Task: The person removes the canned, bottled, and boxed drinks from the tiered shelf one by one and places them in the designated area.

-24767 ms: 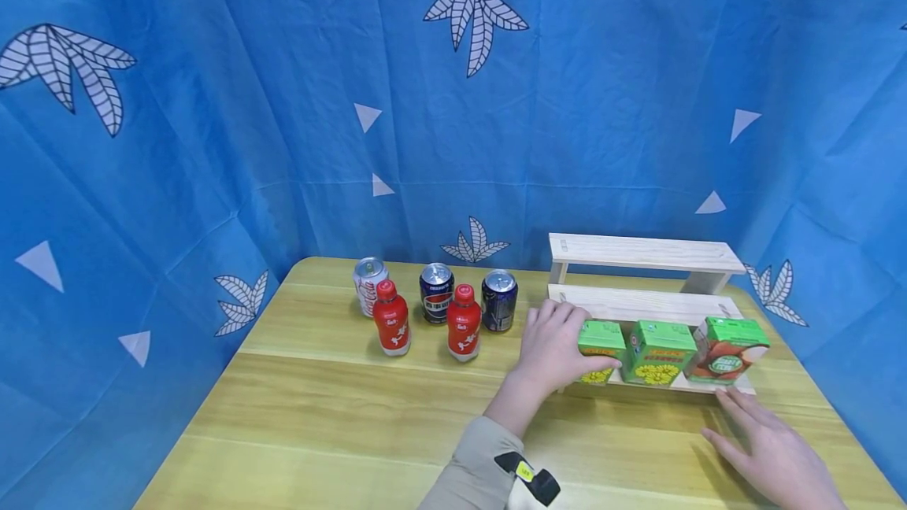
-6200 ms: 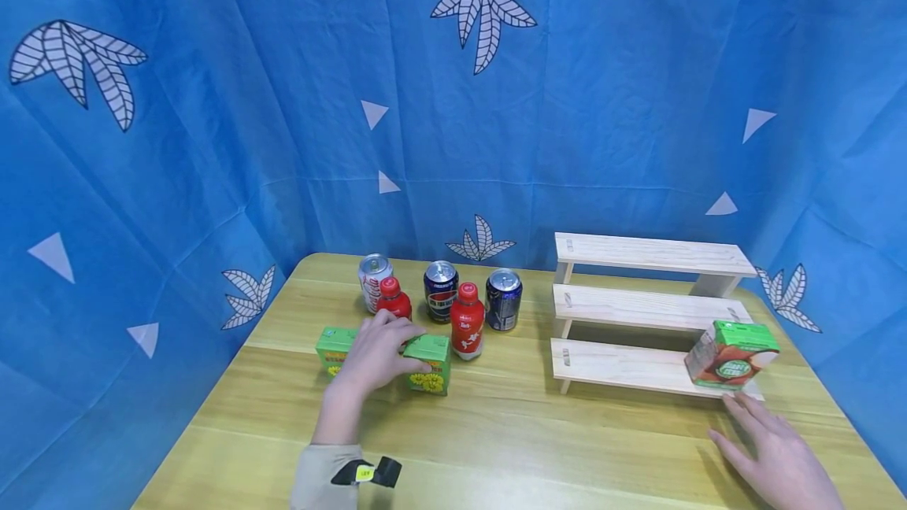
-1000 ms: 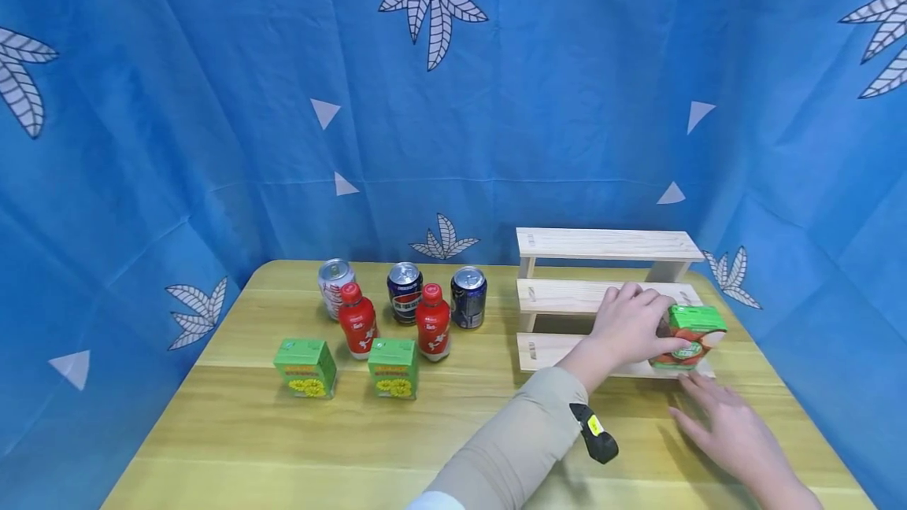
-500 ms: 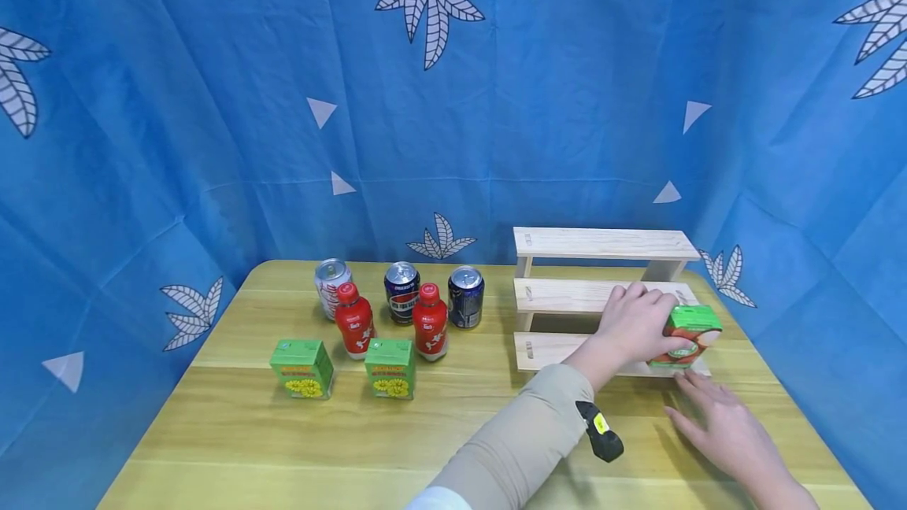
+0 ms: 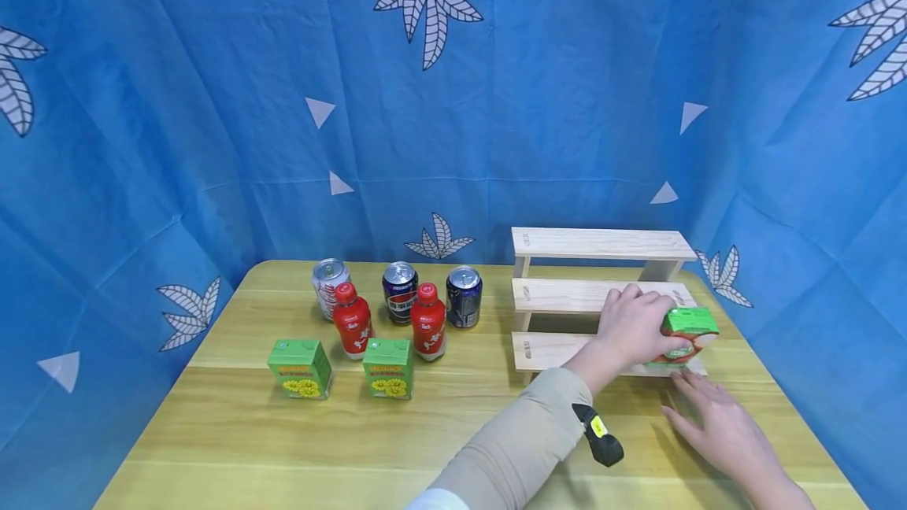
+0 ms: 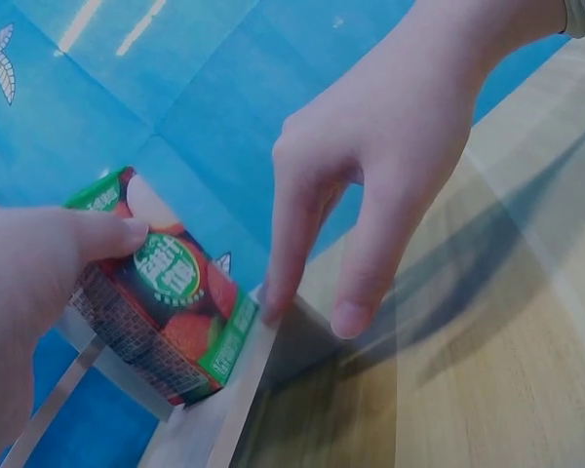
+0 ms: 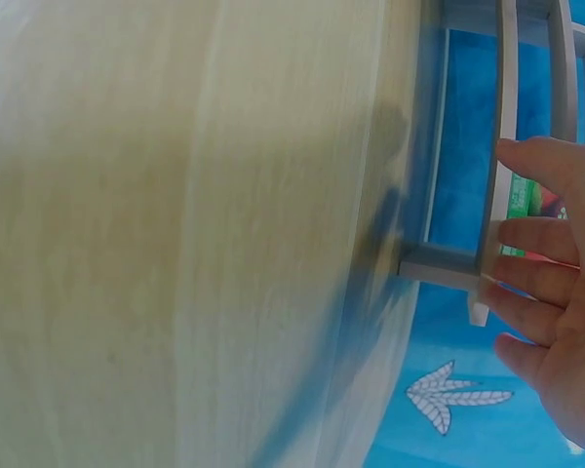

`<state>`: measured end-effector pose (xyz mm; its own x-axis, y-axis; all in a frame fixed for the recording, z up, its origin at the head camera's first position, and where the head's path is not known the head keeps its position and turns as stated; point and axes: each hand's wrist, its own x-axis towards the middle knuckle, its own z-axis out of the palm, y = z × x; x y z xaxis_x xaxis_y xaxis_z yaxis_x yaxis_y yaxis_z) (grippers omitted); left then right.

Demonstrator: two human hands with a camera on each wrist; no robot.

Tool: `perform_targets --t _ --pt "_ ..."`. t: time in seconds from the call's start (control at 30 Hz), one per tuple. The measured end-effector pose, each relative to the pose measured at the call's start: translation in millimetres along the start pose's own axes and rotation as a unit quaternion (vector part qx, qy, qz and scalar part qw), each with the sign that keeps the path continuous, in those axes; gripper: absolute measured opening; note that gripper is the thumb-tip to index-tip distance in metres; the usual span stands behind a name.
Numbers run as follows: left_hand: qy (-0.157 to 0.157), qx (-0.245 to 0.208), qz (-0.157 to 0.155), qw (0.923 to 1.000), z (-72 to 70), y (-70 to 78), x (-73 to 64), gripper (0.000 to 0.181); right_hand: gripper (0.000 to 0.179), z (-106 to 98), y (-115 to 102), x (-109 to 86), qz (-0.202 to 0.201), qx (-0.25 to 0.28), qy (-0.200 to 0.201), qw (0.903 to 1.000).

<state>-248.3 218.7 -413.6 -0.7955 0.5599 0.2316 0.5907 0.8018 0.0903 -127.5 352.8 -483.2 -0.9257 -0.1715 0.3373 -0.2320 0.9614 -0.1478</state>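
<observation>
My left hand (image 5: pixel 631 327) grips a red and green drink carton (image 6: pixel 166 283) at the right end of the bottom step of a three-step wooden rack (image 5: pixel 567 351). The thumb lies across the carton's printed front; its other fingers go behind, hidden in the left wrist view. In that view the carton's green base band is right at the step's surface. My right hand (image 5: pixel 723 427) is just in front of the same end, fingers relaxed. Its fingertips rest at the step's front edge, as the right wrist view (image 7: pixel 551 253) also shows.
Two green drink cartons (image 5: pixel 301 368) with yellow flowers stand on the wooden table (image 5: pixel 283 447) at left. Behind them are two red bottles (image 5: pixel 428 325), then three cans (image 5: pixel 464 297). A blue curtain (image 5: pixel 453 140) closes off the back and sides.
Earlier, three cartons stood on the bottom step; the two green ones now stand on the table at left. My left hand has since moved right to the red and green carton.
</observation>
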Motion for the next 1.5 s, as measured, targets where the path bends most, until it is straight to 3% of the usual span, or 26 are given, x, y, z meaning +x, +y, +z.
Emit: perform_targets --t 0.33,0.57,1.13,1.5 --pt "0.006 0.002 -0.008 0.9999 -3.2 -10.4 -6.8 0.052 0.06 0 -1 0.4 0.015 0.002 -0.028 0.9995" --pt "0.019 0.005 -0.008 0.9998 -7.2 -18.8 -14.4 0.054 0.059 1 -1 -0.3 0.017 0.004 -0.018 0.9997" --pt "0.099 -0.024 -0.032 0.9943 -15.8 -44.0 -42.1 0.052 0.06 0 0 0.0 0.022 0.012 -0.024 0.9994" --pt "0.124 -0.055 -0.031 0.9903 -26.1 -54.9 -62.2 0.052 0.059 1 0 0.0 0.025 0.01 -0.024 0.9994"
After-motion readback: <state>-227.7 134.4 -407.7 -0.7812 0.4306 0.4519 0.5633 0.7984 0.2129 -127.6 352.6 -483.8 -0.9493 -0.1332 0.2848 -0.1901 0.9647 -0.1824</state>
